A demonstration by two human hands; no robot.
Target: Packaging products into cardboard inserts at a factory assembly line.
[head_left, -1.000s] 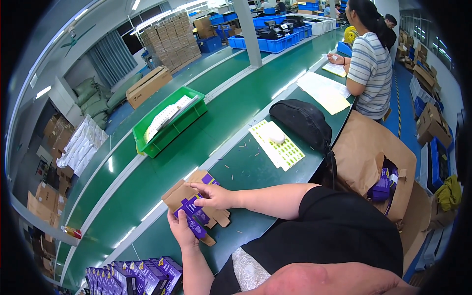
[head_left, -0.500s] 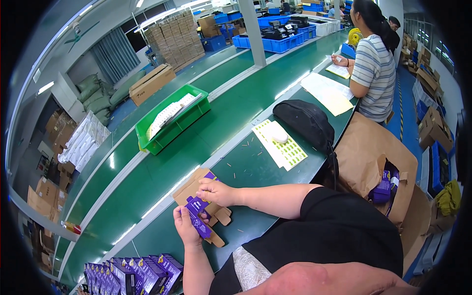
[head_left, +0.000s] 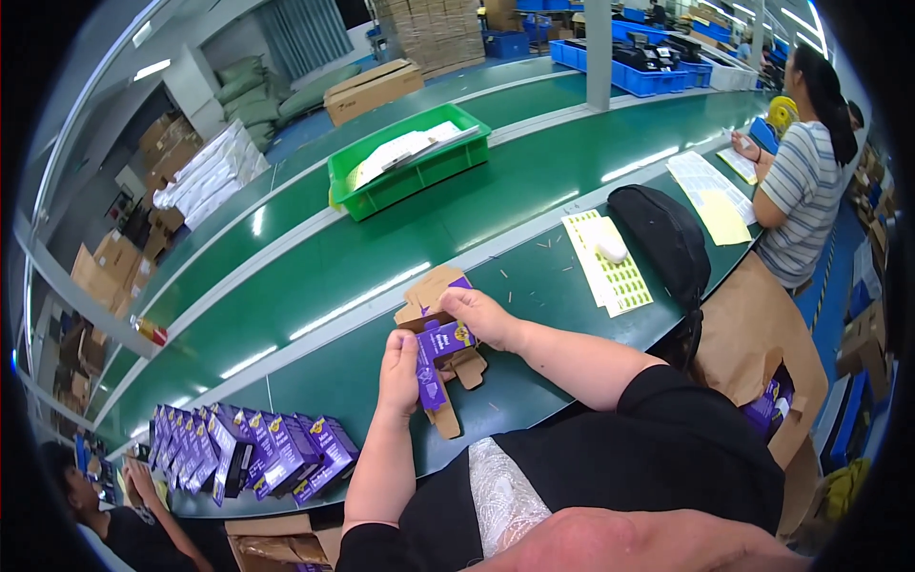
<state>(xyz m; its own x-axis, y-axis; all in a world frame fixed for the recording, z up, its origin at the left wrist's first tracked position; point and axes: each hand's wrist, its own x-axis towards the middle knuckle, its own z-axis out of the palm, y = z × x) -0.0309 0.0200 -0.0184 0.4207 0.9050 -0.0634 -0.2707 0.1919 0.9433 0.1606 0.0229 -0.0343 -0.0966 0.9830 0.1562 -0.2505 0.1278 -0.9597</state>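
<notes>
A partly folded purple carton (head_left: 431,374) with bare brown cardboard flaps is in front of me, over the near edge of the green table. My left hand (head_left: 398,370) grips its left side, thumb on top. At its upper right, my right hand (head_left: 477,316) pinches the carton's edge, the fingers partly hidden behind the cardboard. Brown flaps spread out above and below the purple panels. To the left, several finished-looking purple boxes (head_left: 276,453) lean against one another in a row on the table.
Right of my hands lie a sticker sheet (head_left: 624,291) with a white computer mouse (head_left: 610,246) and a black bag (head_left: 667,243). A green bin (head_left: 419,183) holding papers sits on the conveyor. A striped-shirt person (head_left: 810,167) works at right; another person (head_left: 119,529) is at lower left.
The view has swung left, so the scene shifts right and another person appears at lower left. Both hands keep hold of the carton, which now shows more of its purple front.
</notes>
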